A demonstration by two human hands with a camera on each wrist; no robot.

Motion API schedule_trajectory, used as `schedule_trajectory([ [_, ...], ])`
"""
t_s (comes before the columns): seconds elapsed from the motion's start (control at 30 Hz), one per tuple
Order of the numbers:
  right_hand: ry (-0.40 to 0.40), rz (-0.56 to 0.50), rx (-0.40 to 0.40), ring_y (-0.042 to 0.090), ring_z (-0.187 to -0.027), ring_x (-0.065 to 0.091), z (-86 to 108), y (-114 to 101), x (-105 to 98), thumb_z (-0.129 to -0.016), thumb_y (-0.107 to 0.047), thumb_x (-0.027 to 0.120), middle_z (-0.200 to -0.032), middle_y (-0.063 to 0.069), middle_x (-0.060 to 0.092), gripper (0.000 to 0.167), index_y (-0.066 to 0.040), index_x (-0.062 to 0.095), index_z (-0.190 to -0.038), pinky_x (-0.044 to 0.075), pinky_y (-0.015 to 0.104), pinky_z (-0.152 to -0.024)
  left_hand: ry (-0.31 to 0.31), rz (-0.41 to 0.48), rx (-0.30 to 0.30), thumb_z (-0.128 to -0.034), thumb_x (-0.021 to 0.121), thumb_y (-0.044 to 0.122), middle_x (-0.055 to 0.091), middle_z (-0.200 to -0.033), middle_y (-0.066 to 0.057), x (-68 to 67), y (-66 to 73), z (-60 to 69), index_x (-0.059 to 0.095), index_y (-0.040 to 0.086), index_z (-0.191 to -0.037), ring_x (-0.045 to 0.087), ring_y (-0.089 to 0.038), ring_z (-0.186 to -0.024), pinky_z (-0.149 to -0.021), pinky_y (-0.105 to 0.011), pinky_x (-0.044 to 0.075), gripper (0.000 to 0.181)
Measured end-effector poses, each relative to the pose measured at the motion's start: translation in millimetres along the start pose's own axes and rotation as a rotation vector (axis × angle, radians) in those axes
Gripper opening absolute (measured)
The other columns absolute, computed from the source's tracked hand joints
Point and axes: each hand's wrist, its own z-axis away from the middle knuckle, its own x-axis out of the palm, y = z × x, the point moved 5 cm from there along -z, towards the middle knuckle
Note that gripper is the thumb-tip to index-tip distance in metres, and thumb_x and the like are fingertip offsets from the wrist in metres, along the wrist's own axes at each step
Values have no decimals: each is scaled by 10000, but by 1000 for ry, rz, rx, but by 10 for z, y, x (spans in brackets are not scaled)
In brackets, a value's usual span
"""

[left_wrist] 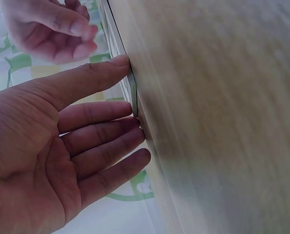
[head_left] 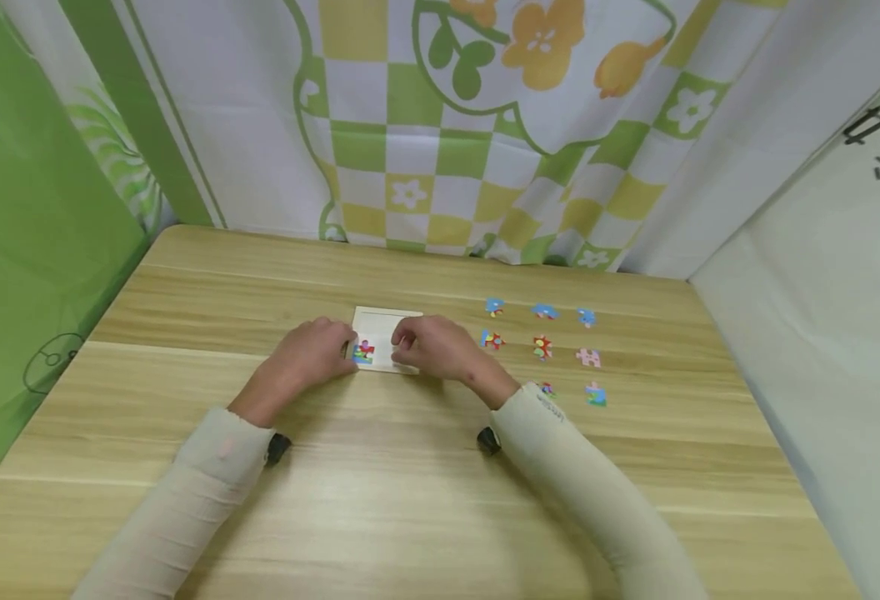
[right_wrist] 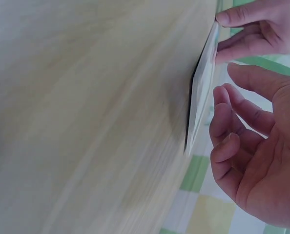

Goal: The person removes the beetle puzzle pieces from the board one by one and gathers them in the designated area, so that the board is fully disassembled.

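Note:
A small pale puzzle board (head_left: pixel 387 321) lies on the table, with a colourful jigsaw piece (head_left: pixel 364 352) in its near left corner. My left hand (head_left: pixel 312 352) rests at the board's left side. In the left wrist view, its thumb and fairly straight fingers (left_wrist: pixel 103 114) touch the board's edge. Over the board's right part is my right hand (head_left: pixel 440 346), hiding some of it. The right wrist view shows that hand (right_wrist: pixel 262 146) loosely curled just off the board, with no piece visible between its fingers.
Several loose jigsaw pieces, among them a red flower piece (head_left: pixel 542 347) and a pink piece (head_left: pixel 588 357), lie spread right of the board. One is partly behind my right sleeve (head_left: pixel 560 450). A patterned curtain (head_left: pixel 440 150) hangs at the wooden table's (head_left: pixel 380 500) far edge.

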Motion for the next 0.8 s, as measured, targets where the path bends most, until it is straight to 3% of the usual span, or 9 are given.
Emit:
schedule_trajectory([
  [0.3, -40, 22, 35, 118, -840, 609, -173, -82, 139, -902, -266, 808, -911, -62, 670, 209, -133, 727, -1040, 492, 309, -730, -10, -10, -16, -858, 845, 200, 508, -714, -15, 4, -14, -21, 609, 120, -737, 455, -187, -660, -587, -336, 401, 277],
  [0.8, -57, 19, 46, 123, -880, 609, -235, -143, 207, -895, -265, 823, -984, -28, 679, 261, -137, 726, -1101, 495, 315, -736, 1, 5, 3, -831, 869, 174, 411, -630, 17, -15, 9, -41, 574, 115, -664, 398, -154, -600, -549, -311, 349, 344],
])
